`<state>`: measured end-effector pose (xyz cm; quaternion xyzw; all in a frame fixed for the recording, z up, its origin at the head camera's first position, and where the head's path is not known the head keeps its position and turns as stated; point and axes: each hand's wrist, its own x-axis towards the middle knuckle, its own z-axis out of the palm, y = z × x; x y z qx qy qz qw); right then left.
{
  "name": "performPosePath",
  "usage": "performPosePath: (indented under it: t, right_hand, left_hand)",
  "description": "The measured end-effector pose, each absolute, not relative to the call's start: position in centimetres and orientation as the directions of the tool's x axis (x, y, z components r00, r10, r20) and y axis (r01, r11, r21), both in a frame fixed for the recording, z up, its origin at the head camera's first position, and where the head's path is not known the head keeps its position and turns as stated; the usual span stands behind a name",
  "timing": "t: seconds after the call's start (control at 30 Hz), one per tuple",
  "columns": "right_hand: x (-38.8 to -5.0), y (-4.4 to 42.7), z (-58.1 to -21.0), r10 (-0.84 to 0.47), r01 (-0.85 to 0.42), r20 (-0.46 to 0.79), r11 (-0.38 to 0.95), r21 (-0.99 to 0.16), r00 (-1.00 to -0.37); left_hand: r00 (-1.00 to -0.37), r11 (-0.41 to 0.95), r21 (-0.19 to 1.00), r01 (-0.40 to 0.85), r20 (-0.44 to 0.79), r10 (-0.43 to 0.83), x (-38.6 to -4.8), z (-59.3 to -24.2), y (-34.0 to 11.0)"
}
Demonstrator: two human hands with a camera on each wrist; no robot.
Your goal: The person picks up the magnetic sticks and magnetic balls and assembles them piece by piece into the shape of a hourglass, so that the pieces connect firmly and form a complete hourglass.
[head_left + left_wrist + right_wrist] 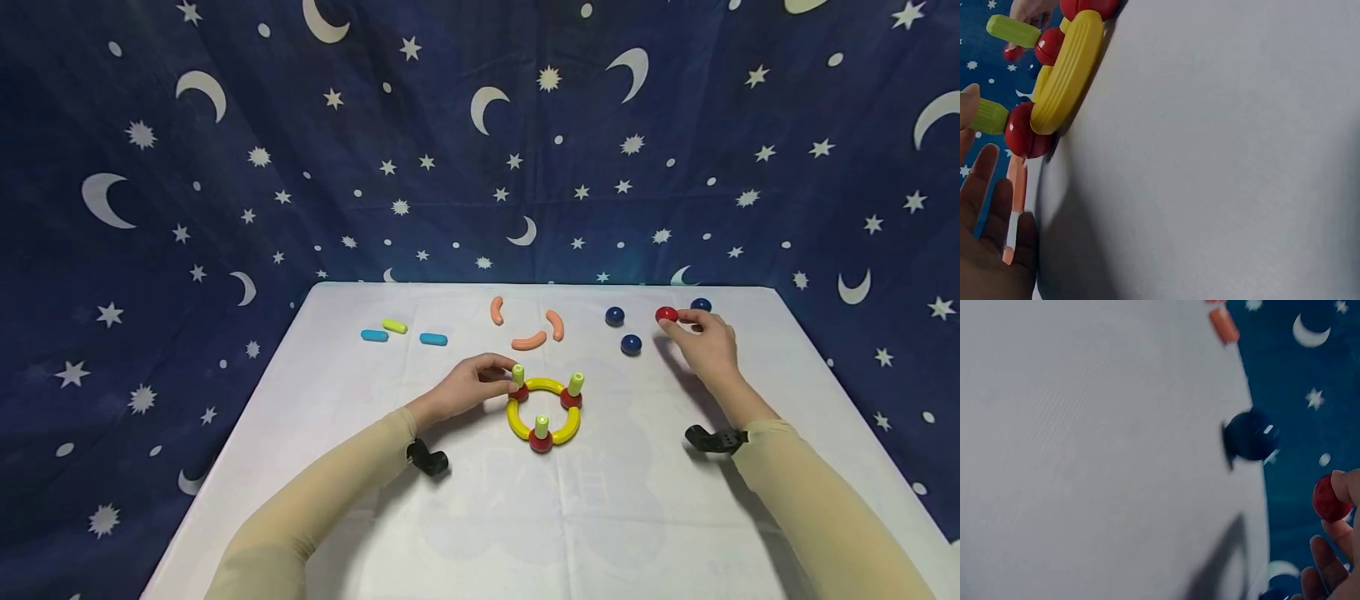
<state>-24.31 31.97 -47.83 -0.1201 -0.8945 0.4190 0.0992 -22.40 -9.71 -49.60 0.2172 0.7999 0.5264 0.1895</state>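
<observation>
A ring of curved yellow pieces [567, 425] joined by red balls [541, 441] lies on the table, a light green stick [575, 383] standing upright on each ball. My left hand [468, 387] pinches the green stick [518, 375] at the ring's back left; the left wrist view shows the thumb against that stick [990, 117]. At the back right, my right hand [705, 346] holds a red ball [666, 314] between thumb and fingertips, near the blue balls. In the right wrist view the red ball [1330, 499] is partly covered by the thumb.
Blue balls [631, 344] lie at the back right, one behind my right hand. Several curved orange pieces [529, 341] are at the back middle. Blue sticks [433, 339] and a green stick [394, 326] lie at the back left. A starry dark cloth [450, 167] hangs behind the table.
</observation>
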Motion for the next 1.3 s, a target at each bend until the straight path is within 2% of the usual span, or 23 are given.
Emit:
performPosePath:
  t: [0.2, 0.4, 0.63, 0.77, 1.1, 1.3]
  right_hand:
    - [-23.7, 29.2, -45.6, 0.188, -0.012, 0.130, 0.525, -0.851, -0.974]
    - [-23.2, 25.1, -43.8, -0.046, -0.108, 0.098, 0.459, -0.882, -0.994]
    - [-23.1, 21.3, -43.1, -0.256, -0.106, -0.007, 0.425, -0.899, -0.967]
    - [-23.2, 19.8, -43.1, -0.354, -0.144, -0.022, 0.434, -0.889, -0.935]
    - [-23.5, 17.4, -43.4, -0.493, -0.180, -0.043, 0.394, -0.901, -0.869]
    - [-23.7, 16.8, -43.9, -0.518, -0.180, -0.047, 0.380, -0.907, -0.854]
  left_hand:
    - [-0.842, 0.333, 0.928, 0.166, -0.043, 0.537, -22.3, -49.2, -9.4]
    - [-0.857, 0.326, 0.935, 0.143, -0.048, 0.512, -22.1, -49.1, -9.1]
    - [-0.868, 0.307, 0.944, 0.124, -0.046, 0.494, -22.1, -49.2, -8.9]
    - [-0.868, 0.283, 0.952, 0.119, -0.039, 0.496, -22.1, -49.2, -8.8]
    - [-0.866, 0.261, 0.957, 0.127, -0.021, 0.500, -22.1, -49.3, -8.7]
    - [-0.866, 0.257, 0.959, 0.120, -0.025, 0.500, -22.1, -49.4, -8.8]
